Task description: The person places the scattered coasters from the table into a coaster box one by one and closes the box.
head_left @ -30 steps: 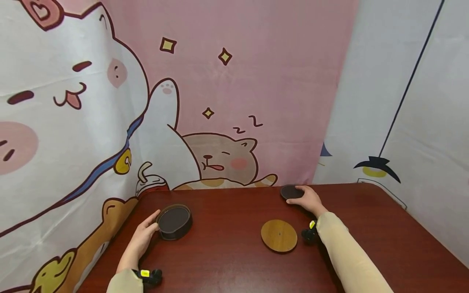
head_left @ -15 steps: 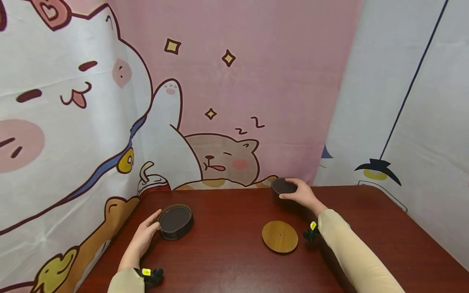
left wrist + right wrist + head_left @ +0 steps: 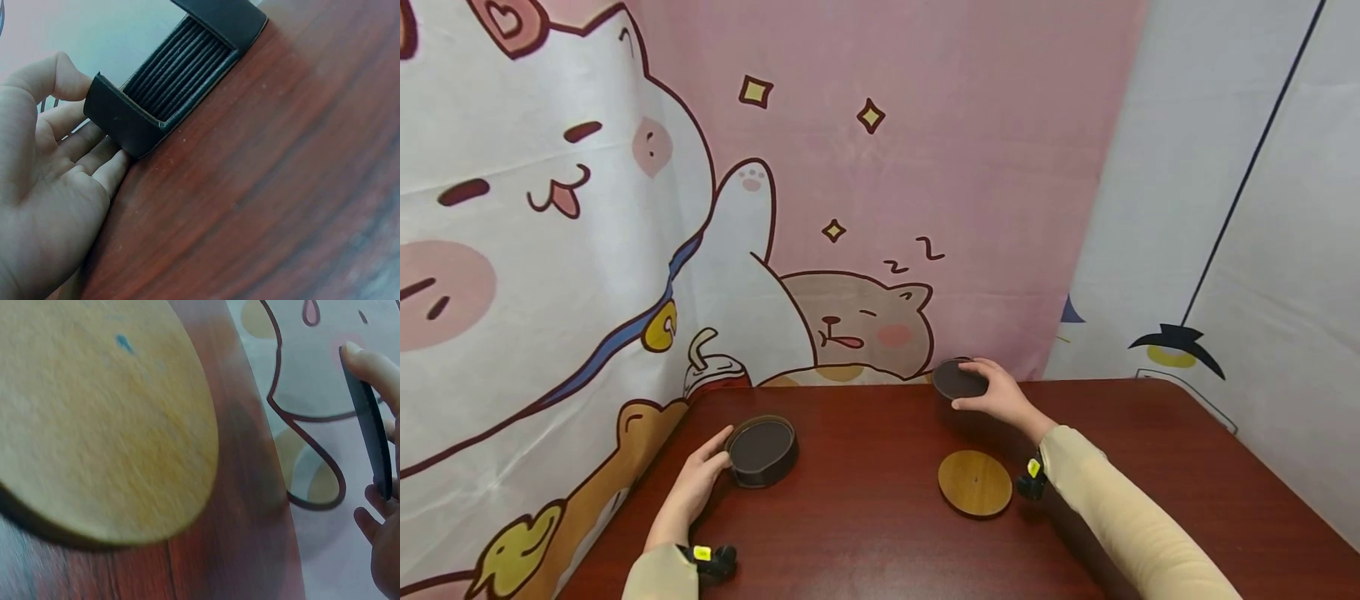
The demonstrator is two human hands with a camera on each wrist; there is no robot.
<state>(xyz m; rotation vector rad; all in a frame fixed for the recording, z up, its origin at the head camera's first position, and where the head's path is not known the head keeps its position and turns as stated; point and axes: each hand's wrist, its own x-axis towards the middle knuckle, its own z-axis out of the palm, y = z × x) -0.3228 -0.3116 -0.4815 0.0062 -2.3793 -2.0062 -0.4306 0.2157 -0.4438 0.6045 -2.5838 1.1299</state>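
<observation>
On the left of the table, a round dark coaster holder (image 3: 775,473) stands with its top facing up. My left hand (image 3: 691,483) grips its near-left side. The left wrist view shows the thumb at the rim, the other fingers along the wall, and a stack of thin dark coasters (image 3: 181,65) inside the holder's side opening. Toward the back edge, my right hand (image 3: 1006,402) pinches a single round dark coaster (image 3: 957,381) between thumb and fingers, raised above the table. In the right wrist view that coaster (image 3: 369,428) appears edge-on.
A round wooden disc (image 3: 975,485) with a dark underside lies on the reddish-brown table (image 3: 850,542), nearer than the right hand. Behind the table hangs a pink and white cartoon curtain (image 3: 985,208), close to its back edge.
My right hand has lifted the coaster and carried it left along the back of the table. The left hand and the holder have stayed in place; the view has shifted slightly.
</observation>
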